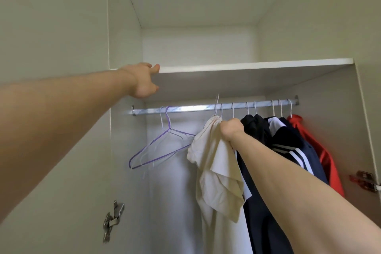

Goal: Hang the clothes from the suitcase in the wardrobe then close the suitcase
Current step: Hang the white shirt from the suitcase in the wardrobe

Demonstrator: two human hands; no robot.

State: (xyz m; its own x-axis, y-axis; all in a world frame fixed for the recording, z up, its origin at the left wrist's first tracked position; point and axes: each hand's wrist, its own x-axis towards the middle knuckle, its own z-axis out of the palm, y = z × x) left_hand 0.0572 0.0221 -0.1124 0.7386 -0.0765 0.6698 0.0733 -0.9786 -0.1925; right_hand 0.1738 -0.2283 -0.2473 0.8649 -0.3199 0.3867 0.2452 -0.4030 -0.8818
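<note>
Head view: no legible writing.

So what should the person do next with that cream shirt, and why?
Probably lower the cream shirt a little so its hanger hook settles on the rail, then let go. The right hand grips the shirt at its neck, and the hook seems to stand just above the rail, beside clothes already hung. The left hand rests on the shelf edge.
</note>
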